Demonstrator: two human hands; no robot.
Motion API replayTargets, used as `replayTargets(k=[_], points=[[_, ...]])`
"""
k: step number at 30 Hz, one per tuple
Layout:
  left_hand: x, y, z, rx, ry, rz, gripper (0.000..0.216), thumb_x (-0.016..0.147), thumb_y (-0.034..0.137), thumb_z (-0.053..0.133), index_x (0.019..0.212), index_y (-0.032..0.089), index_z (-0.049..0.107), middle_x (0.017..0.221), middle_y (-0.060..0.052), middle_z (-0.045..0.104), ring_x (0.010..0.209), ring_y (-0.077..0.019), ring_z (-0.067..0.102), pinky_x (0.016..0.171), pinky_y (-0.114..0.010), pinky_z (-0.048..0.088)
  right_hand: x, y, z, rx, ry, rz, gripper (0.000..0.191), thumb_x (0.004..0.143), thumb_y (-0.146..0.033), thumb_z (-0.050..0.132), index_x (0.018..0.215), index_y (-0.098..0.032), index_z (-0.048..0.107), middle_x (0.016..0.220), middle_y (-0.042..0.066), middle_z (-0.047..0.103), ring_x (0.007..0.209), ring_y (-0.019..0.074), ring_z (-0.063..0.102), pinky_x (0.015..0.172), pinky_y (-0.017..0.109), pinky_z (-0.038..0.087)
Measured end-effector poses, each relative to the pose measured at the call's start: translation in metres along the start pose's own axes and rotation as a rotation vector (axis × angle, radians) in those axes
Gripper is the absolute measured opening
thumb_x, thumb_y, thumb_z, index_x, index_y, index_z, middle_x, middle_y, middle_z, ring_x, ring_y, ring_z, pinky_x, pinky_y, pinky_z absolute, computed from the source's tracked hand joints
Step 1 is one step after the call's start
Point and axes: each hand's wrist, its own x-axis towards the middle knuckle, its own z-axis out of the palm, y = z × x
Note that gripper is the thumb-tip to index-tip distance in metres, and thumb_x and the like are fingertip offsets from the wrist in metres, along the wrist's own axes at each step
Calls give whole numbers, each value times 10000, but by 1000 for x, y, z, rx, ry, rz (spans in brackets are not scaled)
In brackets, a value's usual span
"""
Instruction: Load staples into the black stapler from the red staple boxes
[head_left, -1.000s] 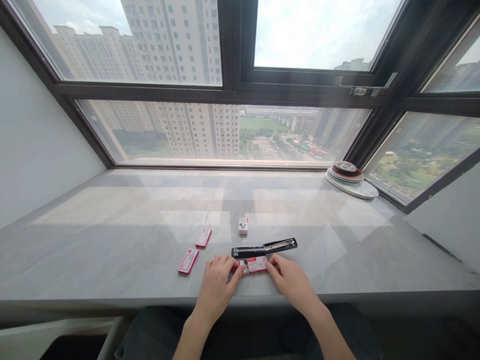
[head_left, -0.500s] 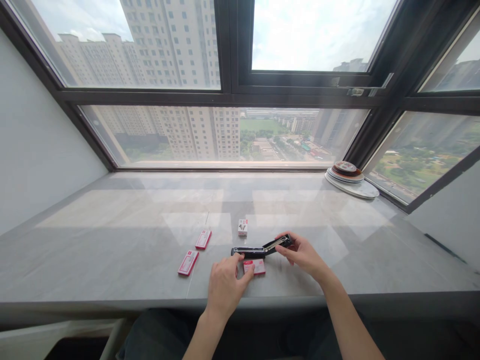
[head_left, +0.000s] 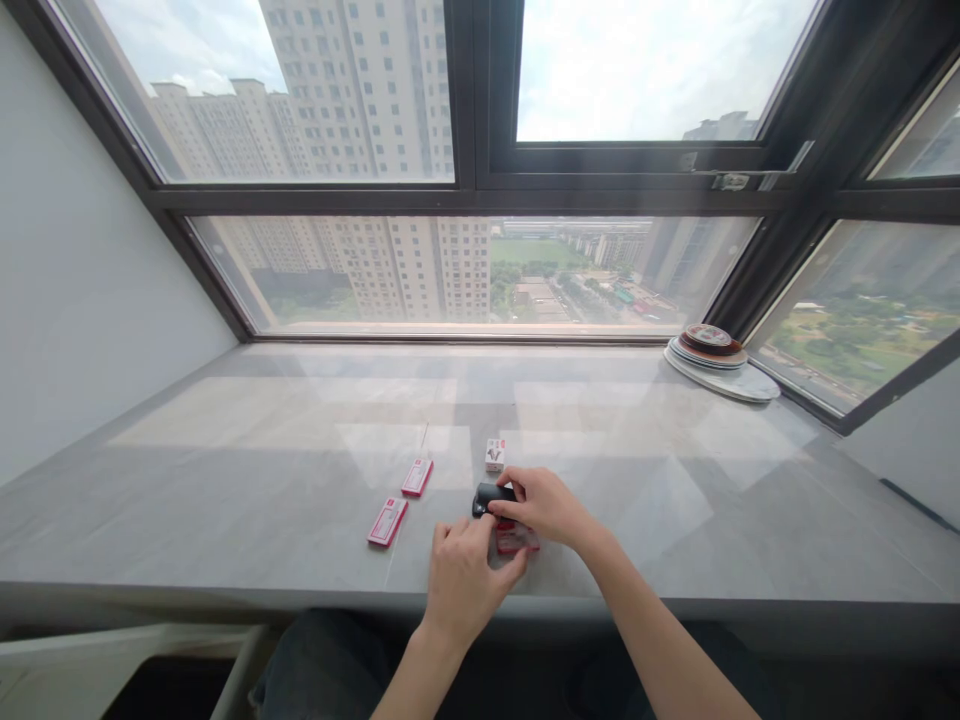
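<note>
A black stapler [head_left: 489, 493] lies on the grey stone sill with its top folded down over its base. My right hand [head_left: 546, 506] grips the top and right part of it, thumb on the near side and fingers over the far side, covering much of it. At the stapler's near left edge, my left hand [head_left: 466, 572] has its fingertips against the base. My left thumb stretches beside a red and white small box [head_left: 516, 541], which lies just in front of the stapler and is partly hidden by both hands.
Behind the stapler stands a small white box [head_left: 495, 455]. Two flat red and white boxes, a farther box [head_left: 417, 477] and a nearer box [head_left: 388, 522], lie to the left. Stacked plates [head_left: 712, 360] sit in the back right corner by the window [head_left: 480, 198].
My right hand has swung the stapler's raised top leftward and down, so the stapler is now closed. My left hand stays at its near side. The view has shifted slightly.
</note>
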Motion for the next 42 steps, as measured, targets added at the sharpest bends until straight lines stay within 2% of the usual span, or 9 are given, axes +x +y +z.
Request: replayTargets(k=[4,7,13,18,23,25,29,36,42], points=[[-6,3,2,-22,-14,104,160,895,384,683,1008,273,706,798,-31,695,822,-227,606,802,-387,341,0,1,0,-40,30,3,313,834,-509,709,951,-221,674,620,-69,529,577,104,467,555,232,233],[-8,-5,-5,36,-14,58,105,895,361,673,887,256,682,781,-25,670,846,-233,593,820,-399,332,-1,6,0,-34,55,27,335,836,-532,698,947,-218,667,621,-67,522,582,110,472,554,230,240],[-10,-59,-40,262,101,-113,101,861,327,645,814,240,625,874,-57,644,945,-282,565,888,-451,351,-3,12,-2,-16,75,70,348,849,-558,666,925,-218,654,607,-69,496,577,115,481,542,230,247],[-2,-119,-59,210,93,-108,201,795,387,708,759,238,578,1191,-71,641,1117,-318,543,1003,-517,375,-5,12,0,-33,96,78,336,850,-553,669,919,-226,647,621,-69,505,585,116,496,550,235,259],[6,-146,-49,-125,-63,-46,128,856,349,624,906,234,599,1544,-51,435,1415,-277,413,1044,-395,467,-6,9,2,-57,98,105,315,843,-532,673,922,-227,656,623,-66,514,582,115,498,554,235,264],[9,-144,-41,-169,-64,-86,319,882,334,593,1191,253,590,1579,-55,395,1454,-260,382,1077,-393,462,-7,6,0,-64,104,127,300,848,-518,664,922,-227,662,638,-56,535,587,119,505,551,236,262],[17,-126,-21,-160,-43,-68,644,947,324,528,1550,305,303,1612,-38,353,1524,-247,247,1222,-459,304,-16,-2,-6,-59,92,187,295,886,-505,606,943,-229,693,629,-33,553,588,134,523,536,244,255],[47,-71,28,-123,-64,-15,724,1024,443,418,1621,271,46,1679,-74,158,1551,-288,111,1238,-533,231,-35,7,-5,-5,118,312,499,925,-615,499,767,-183,692,550,-15,505,539,137,479,513,252,250],[66,-34,54,-88,-30,50,528,1054,350,324,1573,261,282,1624,-112,317,1541,-296,177,1214,-577,251,-41,22,1,251,213,352,569,924,-645,452,949,-146,724,547,-15,499,534,152,482,521,241,347]])
